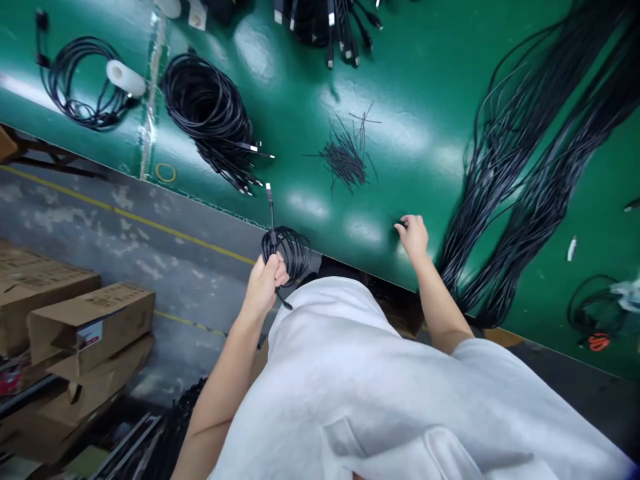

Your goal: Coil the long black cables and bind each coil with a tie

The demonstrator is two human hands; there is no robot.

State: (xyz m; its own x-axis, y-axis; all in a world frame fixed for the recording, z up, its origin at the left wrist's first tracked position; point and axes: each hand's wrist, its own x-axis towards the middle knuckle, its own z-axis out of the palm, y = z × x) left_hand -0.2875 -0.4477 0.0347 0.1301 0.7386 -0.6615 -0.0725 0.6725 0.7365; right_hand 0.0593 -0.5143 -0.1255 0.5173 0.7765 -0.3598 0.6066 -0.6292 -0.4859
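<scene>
My left hand (270,279) is closed around a coiled black USB cable (295,253), held just off the table's front edge. One plug of that cable points up above my fist, and its other end hangs below. Over the green table near its front edge, my right hand (414,235) has thumb and fingers pinched together. A small dark bit shows at the fingertips, too small to name. A loose pile of short black ties (345,160) lies farther back, between my two hands.
A stack of coiled cables (205,100) lies to the left, with another coil (83,80) beyond it. Plug ends (340,33) bunch at the back. Long black cables (530,180) spread over the right side. Cardboard boxes (100,313) stand on the floor at left.
</scene>
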